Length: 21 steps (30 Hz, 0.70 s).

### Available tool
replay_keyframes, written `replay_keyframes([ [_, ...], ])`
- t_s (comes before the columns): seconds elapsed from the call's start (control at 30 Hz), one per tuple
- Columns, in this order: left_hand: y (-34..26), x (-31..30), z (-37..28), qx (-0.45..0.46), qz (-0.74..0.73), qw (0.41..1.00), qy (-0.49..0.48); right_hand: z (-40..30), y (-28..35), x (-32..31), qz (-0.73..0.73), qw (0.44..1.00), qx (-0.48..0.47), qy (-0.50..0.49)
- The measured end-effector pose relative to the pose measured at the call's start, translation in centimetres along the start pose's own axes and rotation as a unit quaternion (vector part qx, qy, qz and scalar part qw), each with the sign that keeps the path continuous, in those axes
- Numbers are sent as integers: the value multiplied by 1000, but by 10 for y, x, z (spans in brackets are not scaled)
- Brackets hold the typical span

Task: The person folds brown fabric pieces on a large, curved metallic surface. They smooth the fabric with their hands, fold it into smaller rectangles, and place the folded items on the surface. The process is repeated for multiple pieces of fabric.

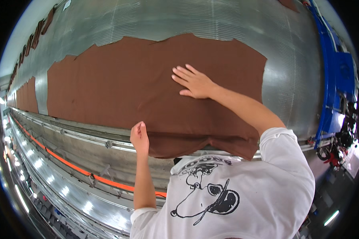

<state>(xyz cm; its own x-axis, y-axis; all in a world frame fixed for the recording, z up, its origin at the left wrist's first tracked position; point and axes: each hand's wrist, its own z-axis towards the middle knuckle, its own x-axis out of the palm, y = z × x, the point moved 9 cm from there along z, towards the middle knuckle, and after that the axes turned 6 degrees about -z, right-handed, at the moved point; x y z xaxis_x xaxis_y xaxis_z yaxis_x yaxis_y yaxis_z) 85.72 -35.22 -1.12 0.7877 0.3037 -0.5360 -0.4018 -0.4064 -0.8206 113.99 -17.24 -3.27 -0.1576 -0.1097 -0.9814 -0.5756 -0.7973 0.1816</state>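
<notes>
A large brown leather hide [113, 80] with an irregular outline lies before me on a metal panel [281, 77]. Much of it is flat, with soft creases near the middle. Its near edge [179, 146] folds over the panel's side and hangs against my shirt. My right hand [194, 82] rests palm down on the hide, right of its middle, fingers spread. At the near edge, my left hand [140, 137] has its fingers curled and thumb up, beside the overhanging part. Whether leather is pinched in it is hidden.
Another brown hide [27, 94] lies further left on the panel. Brown pieces hang in a row [37, 34] at the far left. Metal rails [86, 134] and an orange bar [77, 168] run alongside me. A blue machine frame [332, 80] stands at the right end.
</notes>
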Motion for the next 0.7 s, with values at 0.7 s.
replay_keyframes([
  [0.7,52,-14,32,-42,78,996,-6,-65,176,27,204,961,-183,41],
])
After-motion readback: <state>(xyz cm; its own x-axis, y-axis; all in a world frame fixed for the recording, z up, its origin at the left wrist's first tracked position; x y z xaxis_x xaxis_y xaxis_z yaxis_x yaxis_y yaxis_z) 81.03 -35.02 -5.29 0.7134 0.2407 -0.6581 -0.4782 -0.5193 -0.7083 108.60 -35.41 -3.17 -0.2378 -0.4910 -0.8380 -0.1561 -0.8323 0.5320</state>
